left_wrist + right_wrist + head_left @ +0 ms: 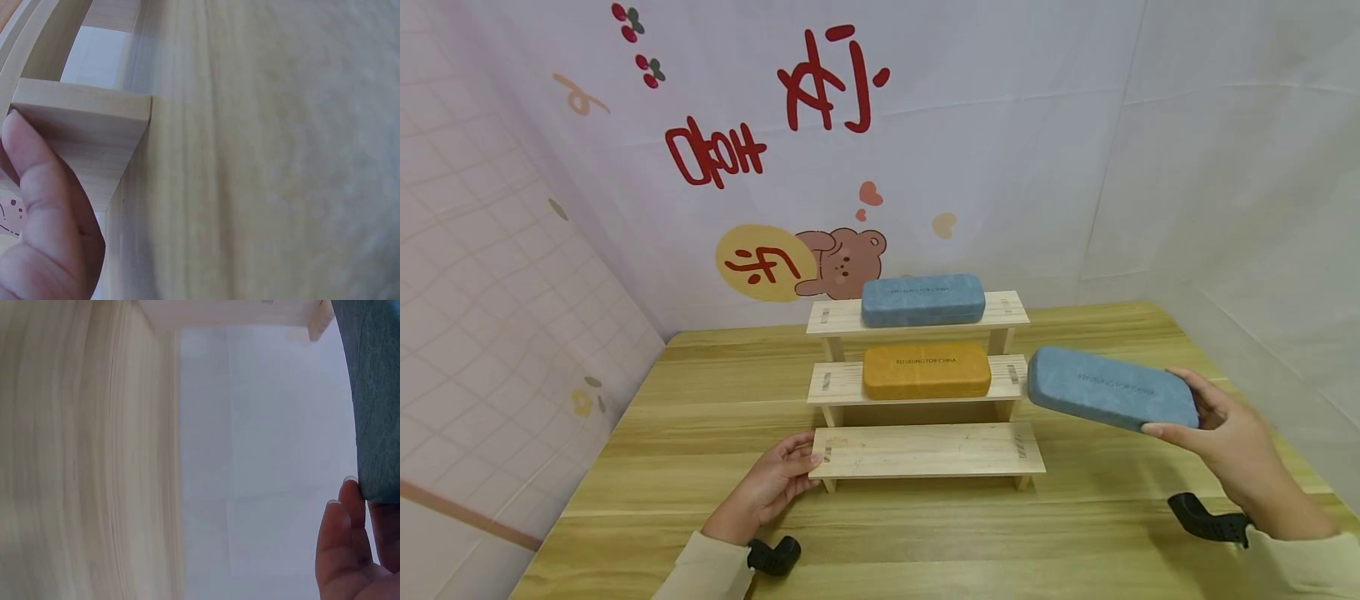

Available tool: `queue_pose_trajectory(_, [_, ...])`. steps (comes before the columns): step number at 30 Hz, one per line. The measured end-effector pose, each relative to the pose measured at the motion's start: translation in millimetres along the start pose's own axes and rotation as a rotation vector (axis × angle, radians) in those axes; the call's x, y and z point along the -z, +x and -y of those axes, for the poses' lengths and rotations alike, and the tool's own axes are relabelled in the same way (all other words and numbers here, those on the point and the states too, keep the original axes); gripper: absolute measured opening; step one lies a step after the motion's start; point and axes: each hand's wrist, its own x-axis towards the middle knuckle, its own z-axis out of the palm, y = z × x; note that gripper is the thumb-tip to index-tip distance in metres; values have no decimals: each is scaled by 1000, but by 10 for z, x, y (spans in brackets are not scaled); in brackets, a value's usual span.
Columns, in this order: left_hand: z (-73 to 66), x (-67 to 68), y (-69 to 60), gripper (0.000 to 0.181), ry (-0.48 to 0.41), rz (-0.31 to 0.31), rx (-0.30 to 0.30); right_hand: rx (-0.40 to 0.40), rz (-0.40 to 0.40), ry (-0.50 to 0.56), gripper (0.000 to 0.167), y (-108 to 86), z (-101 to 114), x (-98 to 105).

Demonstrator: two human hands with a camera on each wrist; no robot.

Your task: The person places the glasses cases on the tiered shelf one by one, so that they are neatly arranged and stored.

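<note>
My right hand [1236, 437] grips the right end of a blue glasses case [1112, 387], thumb in front and fingers behind, holding it tilted in the air right of a three-step wooden display rack [925, 450]. In the right wrist view the case [378, 406] shows only in part, at the right edge. My left hand [778, 479] holds the left end of the rack's lowest step; its thumb [37, 162] lies against the wood. A yellow glasses case [927, 372] sits on the middle step, and another blue glasses case [922, 302] on the top one.
The rack stands on a wood-grain table [715, 417]. Behind it hangs a white cloth [1000, 150] printed with red characters and a bear [850, 265]. More cloth borders the table at left and right. A black strap [1210, 521] circles each wrist.
</note>
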Motion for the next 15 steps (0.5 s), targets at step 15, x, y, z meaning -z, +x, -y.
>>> queue_pose_trajectory(15, [1, -4, -6, 62, 13, -12, 2, 83, 55, 212, 80, -132, 279, -492])
